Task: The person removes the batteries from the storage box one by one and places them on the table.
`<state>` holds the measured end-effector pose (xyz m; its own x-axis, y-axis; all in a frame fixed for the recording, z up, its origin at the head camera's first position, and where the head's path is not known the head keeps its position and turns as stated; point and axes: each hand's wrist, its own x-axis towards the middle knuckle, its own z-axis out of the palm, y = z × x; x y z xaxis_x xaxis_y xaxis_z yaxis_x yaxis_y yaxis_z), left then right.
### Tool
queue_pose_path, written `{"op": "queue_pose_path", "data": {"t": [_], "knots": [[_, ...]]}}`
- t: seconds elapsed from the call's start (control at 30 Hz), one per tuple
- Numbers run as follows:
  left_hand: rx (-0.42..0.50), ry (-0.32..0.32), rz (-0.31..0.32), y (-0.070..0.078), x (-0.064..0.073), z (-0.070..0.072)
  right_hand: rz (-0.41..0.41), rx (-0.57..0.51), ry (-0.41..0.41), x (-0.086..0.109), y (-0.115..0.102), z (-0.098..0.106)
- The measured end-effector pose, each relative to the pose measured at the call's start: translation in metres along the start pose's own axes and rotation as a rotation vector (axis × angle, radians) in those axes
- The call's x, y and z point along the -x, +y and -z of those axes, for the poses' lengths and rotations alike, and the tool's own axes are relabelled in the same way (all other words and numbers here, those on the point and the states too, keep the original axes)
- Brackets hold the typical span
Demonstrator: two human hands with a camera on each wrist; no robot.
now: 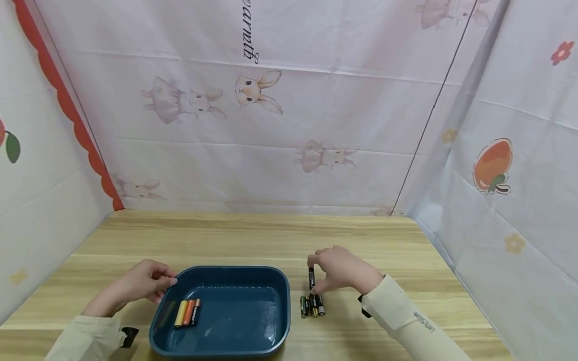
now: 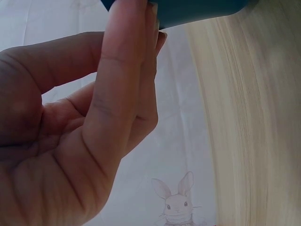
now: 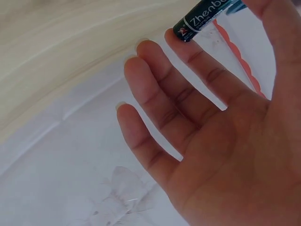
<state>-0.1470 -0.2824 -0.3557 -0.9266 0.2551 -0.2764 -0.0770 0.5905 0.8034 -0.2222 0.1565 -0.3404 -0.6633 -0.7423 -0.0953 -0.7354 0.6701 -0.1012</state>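
A: Right hand (image 1: 344, 271), quick?
B: Pinching one dark battery (image 1: 311, 279) end to end, index fingertip on one end, thumb at the other. Remaining fingers spread, per right wrist view. Label there starts "Zhenb", rest cut off.
A: Where's that battery?
B: Right of the blue tray (image 1: 244, 313), just past the loose batteries (image 1: 314, 307). Can't tell if it touches them.
A: Loose ones?
B: Small row side by side on the tabletop (image 1: 253, 235), near the tray's right wall, well within the right hand's reach. Green one leftmost, others mostly dark, some gold showing.
A: Left hand (image 1: 142, 282)?
B: On the tray's far left corner, thumb and fingertips pinching the rim. Left wrist view has the fingers up against the blue wall.
A: Anything in the tray?
B: Yes, a battery row (image 1: 187, 313) lying on its floor, left side. Yellow at the left, then orange, dark one at the right. Touching or nearly.
A: Background?
B: Printed cloth (image 1: 271, 175) behind, rabbits on it. Pale sleeves (image 1: 399, 311) on both arms. Next.
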Motion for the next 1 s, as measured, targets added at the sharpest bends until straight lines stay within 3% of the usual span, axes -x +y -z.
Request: {"op": "queue_pose_path", "data": {"t": [0.5,0.8,1.0], "knots": [[0.009,0.013,0.011,0.008,-0.005,-0.002,-0.024,-0.032,-0.075,0.015,0.027,-0.016],[0.007,0.015,0.032,0.014,0.002,-0.009,0.013,-0.074,-0.1,0.024,0.026,-0.029],[0.014,0.026,0.044,0.016,0.007,-0.014,0.018,-0.04,-0.108,0.028,0.026,-0.031]]}}
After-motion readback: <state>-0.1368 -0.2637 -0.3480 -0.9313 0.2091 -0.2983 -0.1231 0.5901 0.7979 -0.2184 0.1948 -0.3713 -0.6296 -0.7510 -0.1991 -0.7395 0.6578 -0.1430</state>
